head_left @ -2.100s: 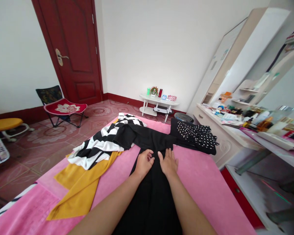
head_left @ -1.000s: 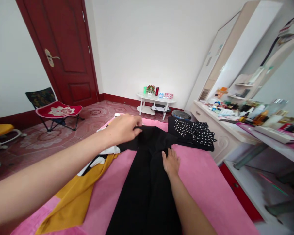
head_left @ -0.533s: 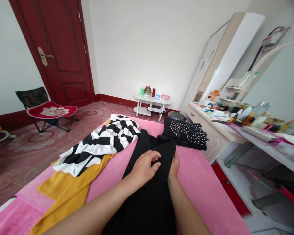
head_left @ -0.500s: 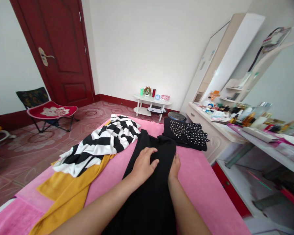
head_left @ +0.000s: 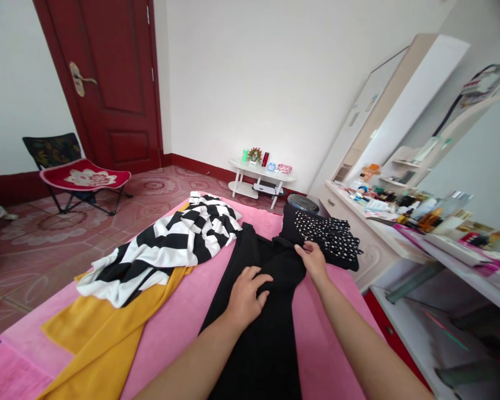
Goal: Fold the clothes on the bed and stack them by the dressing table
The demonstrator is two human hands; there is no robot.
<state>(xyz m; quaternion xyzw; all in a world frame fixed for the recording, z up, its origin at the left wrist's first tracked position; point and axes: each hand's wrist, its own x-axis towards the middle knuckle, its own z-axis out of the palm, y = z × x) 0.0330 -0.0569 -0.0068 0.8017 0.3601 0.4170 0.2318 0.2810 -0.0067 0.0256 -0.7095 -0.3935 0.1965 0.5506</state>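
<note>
While flat, both palms on black garment (head_left: pixel 258 333).

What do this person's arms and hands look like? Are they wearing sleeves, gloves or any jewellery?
Both forearms are bare up to the picture's edge: no sleeves show. The left hand and the right hand wear no gloves, and no ring, watch or bracelet can be seen.

Bright, even daylight — sharp centre, edges warped.
</note>
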